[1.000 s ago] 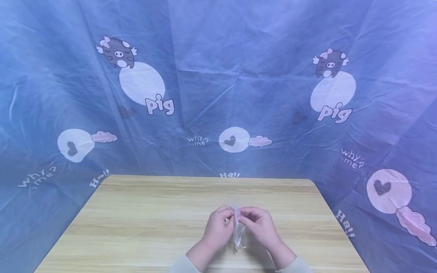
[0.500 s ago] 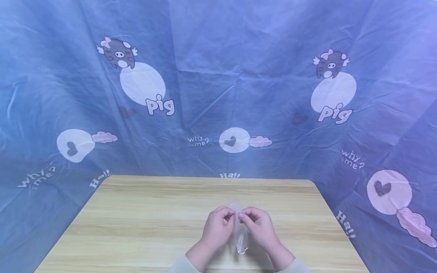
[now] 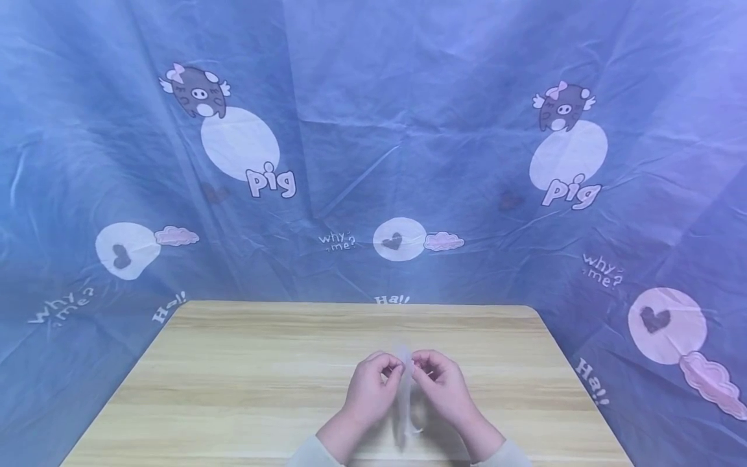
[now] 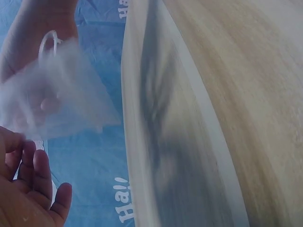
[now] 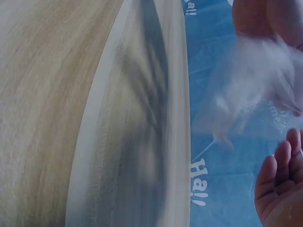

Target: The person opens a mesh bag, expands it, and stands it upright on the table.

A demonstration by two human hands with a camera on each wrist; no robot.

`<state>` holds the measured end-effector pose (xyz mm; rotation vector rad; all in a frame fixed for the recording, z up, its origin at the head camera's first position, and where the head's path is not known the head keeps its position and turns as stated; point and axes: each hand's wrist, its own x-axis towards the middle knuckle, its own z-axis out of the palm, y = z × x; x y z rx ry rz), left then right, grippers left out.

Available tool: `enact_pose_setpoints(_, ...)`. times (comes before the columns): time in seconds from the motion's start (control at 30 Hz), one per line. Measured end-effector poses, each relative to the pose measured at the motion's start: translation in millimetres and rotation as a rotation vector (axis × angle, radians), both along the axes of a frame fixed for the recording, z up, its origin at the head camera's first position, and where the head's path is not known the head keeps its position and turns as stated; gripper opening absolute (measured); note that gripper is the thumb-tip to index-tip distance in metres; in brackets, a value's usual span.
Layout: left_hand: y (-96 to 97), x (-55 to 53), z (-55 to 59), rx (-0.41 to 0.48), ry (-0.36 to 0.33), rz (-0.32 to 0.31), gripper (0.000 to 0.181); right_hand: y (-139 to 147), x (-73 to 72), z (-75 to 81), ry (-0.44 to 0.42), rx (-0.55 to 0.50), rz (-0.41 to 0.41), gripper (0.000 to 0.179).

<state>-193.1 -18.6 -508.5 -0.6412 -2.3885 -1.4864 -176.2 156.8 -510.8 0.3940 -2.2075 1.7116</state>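
Observation:
A small translucent plastic bag [image 3: 405,402] hangs between the two hands over the near part of the table, seen almost edge-on and blurred in the head view. My left hand [image 3: 373,386] pinches its upper edge from the left with thumb and forefinger. From the right, my right hand [image 3: 446,386] pinches at the same edge, its fingers curled. A thin white cord [image 3: 417,427] loops out at the bag's lower end. In the left wrist view the bag [image 4: 71,92] spreads out wider, with the cord's loop [image 4: 47,42] sticking up. The right wrist view shows the bag [image 5: 251,90] smeared by motion.
A light wood-grain table [image 3: 262,363] lies under the hands, its near edge [image 4: 128,118] close by in the left wrist view. A blue printed cloth [image 3: 350,162] with pigs, hearts and words surrounds the table at the back and both sides.
The bag has gone from bunched to hanging longer, then turned nearly edge-on. Its lower end reaches further down. The fingers have shifted slightly at its upper edge; both hands stay in place.

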Motion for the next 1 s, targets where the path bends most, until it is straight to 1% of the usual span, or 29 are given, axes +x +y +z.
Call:
enact_pose_setpoints(0.13, -0.7, 0.8, 0.2, -0.038, 0.026, -0.010, 0.008, 0.4, -1.3, -0.5, 0.085, 0.041, 0.010, 0.007)
enact_pose_setpoints(0.27, -1.5, 0.8, -1.2, -0.057, 0.039, -0.015, 0.008, -0.8, -0.5, 1.0, 0.112, 0.057, -0.011, 0.011)
enact_pose_setpoints(0.37, -2.7, 0.4, -2.1, -0.056, 0.037, -0.014, 0.008, -1.8, 0.2, 1.6, 0.104, 0.064, -0.039, 0.016)
enact_pose_setpoints(0.53, -6.3, 0.3, -2.3, -0.042, 0.022, 0.001, 0.008, -2.2, -1.1, -0.1, 0.039, 0.050, -0.093, 0.024)
enact_pose_setpoints(0.67, -8.1, -0.6, -3.3, -0.030, 0.013, 0.020, 0.009, -2.6, -1.0, -0.5, 0.010, 0.056, -0.140, 0.022)
enact_pose_setpoints(0.77, -8.5, -0.9, -4.0, -0.037, 0.019, 0.025, 0.009, -2.8, 0.0, -0.9, 0.018, 0.057, -0.128, 0.016)
enact_pose_setpoints(0.9, -7.7, -0.5, -3.2, -0.047, 0.025, 0.022, 0.008, -3.4, 0.9, -1.0, 0.045, 0.058, -0.069, 0.019)
enact_pose_setpoints(1.0, -6.8, 0.6, -1.4, -0.053, 0.032, 0.007, 0.010, -4.7, 0.1, -1.5, 0.070, 0.069, -0.048, 0.016)
